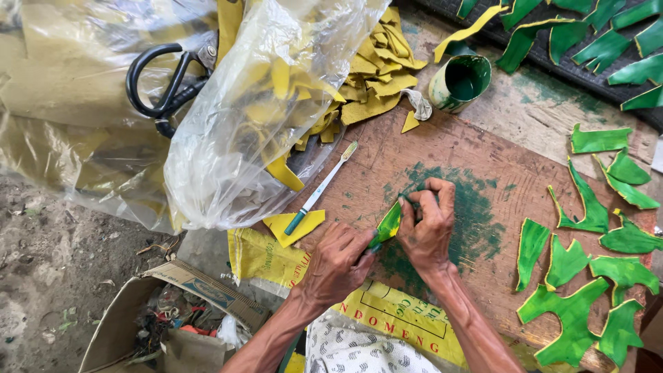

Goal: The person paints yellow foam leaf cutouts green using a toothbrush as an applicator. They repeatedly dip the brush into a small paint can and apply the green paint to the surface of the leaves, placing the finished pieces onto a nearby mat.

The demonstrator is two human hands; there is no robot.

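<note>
Fingers of the right hand (429, 231) are pinching a small leaf-shaped piece (389, 222), green and yellow, at frame centre; its long axis is slanting from lower left to upper right. The left hand (338, 262) is closing around a brush handle (373, 242), its tip touching the piece's lower end. Both are working over the green-stained wooden board (442, 155); painted pieces (573, 314) are drying at right.

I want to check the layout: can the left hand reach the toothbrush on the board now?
Probably yes. The toothbrush lies uncovered on the board, just beyond the left hand, nothing between. But that hand holds a tool on the green piece.
</note>
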